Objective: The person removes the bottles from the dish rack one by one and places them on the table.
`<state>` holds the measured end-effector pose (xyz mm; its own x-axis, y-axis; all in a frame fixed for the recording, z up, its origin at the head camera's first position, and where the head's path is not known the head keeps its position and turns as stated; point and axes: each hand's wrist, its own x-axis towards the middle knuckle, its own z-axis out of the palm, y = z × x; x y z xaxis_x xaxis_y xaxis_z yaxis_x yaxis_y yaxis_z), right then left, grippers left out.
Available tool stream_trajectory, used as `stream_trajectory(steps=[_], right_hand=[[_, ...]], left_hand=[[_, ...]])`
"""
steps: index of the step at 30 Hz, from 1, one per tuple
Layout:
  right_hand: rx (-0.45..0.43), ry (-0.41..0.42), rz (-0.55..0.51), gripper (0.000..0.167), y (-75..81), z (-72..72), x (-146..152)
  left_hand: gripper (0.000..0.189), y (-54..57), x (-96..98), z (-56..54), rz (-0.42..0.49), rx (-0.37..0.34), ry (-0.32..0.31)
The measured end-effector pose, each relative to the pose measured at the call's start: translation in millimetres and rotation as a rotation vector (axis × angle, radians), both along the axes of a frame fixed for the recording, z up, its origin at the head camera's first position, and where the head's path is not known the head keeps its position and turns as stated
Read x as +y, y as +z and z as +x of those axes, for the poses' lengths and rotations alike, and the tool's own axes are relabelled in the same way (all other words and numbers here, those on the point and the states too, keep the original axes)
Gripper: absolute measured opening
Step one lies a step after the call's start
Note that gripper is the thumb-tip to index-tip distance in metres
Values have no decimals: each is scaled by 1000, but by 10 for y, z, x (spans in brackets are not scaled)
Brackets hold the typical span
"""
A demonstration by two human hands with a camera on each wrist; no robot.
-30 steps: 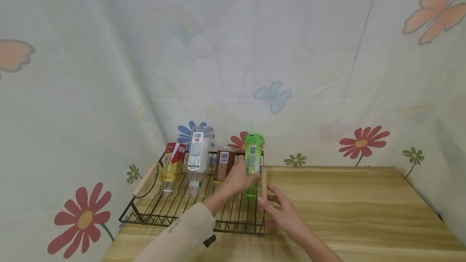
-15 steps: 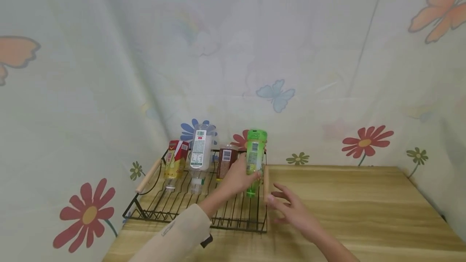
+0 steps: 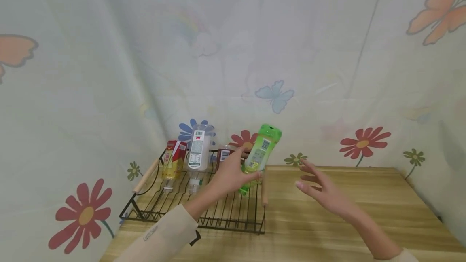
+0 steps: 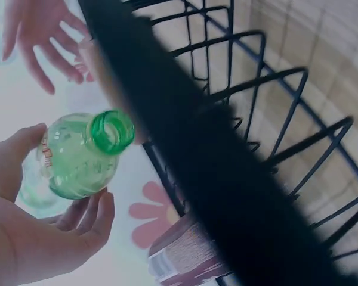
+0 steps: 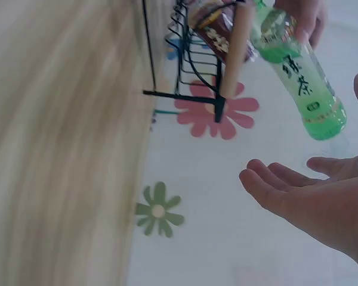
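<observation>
My left hand [image 3: 228,174] grips a green plastic tea bottle [image 3: 259,153] round its middle, over the right end of the black wire rack [image 3: 233,223]. The bottle is upside down and leans right at its base. In the left wrist view its neck [image 4: 112,132] shows a round mouth with no cap visible. To the right, my right hand [image 3: 327,193] hangs above the table with spread fingers and touches nothing. The right wrist view shows the bottle's base [image 5: 323,122] apart from that hand.
Upside down in the rack stand a red and yellow package [image 3: 174,161], a clear bottle with a white label [image 3: 198,148] and a brown-labelled bottle [image 3: 223,155], partly hidden. Wooden handles [image 3: 146,177] flank the rack on the wooden table [image 3: 349,205]. A printed cloth [image 3: 313,72] hangs behind.
The green bottle has gone from nearly straight to tilted right in my left hand, and its neck has shifted left. My right hand has left the rack's right handle and moved right.
</observation>
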<state>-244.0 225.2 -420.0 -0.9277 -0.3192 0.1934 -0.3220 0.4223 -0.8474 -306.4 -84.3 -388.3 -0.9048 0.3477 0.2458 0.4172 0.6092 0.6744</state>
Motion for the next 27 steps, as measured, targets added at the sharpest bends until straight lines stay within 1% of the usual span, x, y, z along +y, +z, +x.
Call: stream_trajectory(steps=[2,5,7,10,12,15,17,20,22,24,27], right_hand=[[77,12,16,79,73,-9,41],[210,7,67,83,188,-29,78],[303,-12,105,85,281,-48,87],[406,-55,160,88,417,-90,88],[449,-77,196,90,499,-118,79],[486,-93,257,95,596,-159,55],[508,-97,307,97,648,-184,40],[571,-92,393,97,709,-226,18],[624,-78,465,97,731,-261,-1],[657,-54,520,96,734,-290,-29],[651,-15,578,94,711,-310,-84]], left_hand=[[88,40,-12,9,-14,35,-11],[91,97,-15,32,-31,57,-24],[89,132,-17,43,-55,70,-25],[87,190,-11,55,-94,84,-17],[85,224,-2,57,-124,99,-20],[82,259,21,54,-166,116,-40],[80,262,46,42,-192,134,-65],[79,263,100,42,-236,152,-96],[80,256,145,46,-268,160,-111],[79,246,187,59,-308,168,-117],[78,220,243,66,-359,183,-125]])
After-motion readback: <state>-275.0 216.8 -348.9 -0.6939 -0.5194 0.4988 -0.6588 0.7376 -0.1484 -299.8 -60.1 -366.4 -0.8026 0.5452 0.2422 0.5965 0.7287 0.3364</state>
